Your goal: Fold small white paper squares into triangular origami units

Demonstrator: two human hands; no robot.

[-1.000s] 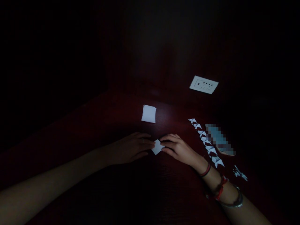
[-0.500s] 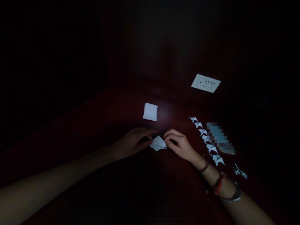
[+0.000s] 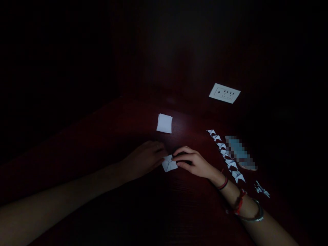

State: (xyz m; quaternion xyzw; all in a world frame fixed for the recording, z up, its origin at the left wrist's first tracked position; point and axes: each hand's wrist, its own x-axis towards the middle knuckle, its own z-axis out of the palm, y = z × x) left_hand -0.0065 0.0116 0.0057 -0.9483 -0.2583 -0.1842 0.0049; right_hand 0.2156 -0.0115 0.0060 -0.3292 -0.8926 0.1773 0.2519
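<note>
In the head view, a dark red table (image 3: pixel 120 126) with a glossy surface lies in dim light. A small, creased square of white paper (image 3: pixel 169 164) sits on it between the person's 2 hands, turned with 1 corner towards the person. The bare left hand (image 3: pixel 146 158) is in shadow, its fingers curled and their tips at the paper's left edge; whether it pinches the sheet or only presses it cannot be told. The bare right hand (image 3: pixel 195 164) arches over the opposite side, its fingers slightly spread, with fingertips touching the upper right edge; its grip cannot be told either. The right arm wears 3 bracelets (image 3: pixel 240 202), the middle 1 a red knotted cord.

Beyond the hands lies a neat stack of white square paper sheets (image 3: pixel 164 123). To the right of the right hand, a slanting row of pointed, folded white paper pieces (image 3: pixel 222 149) runs beside a pixelated, bluish oblong object (image 3: pixel 240 152) with rounded ends. Nearer the person is a loose cluster of thin white slivers (image 3: pixel 261 189). Farther back is a white rectangular socket panel (image 3: pixel 224 93).
</note>
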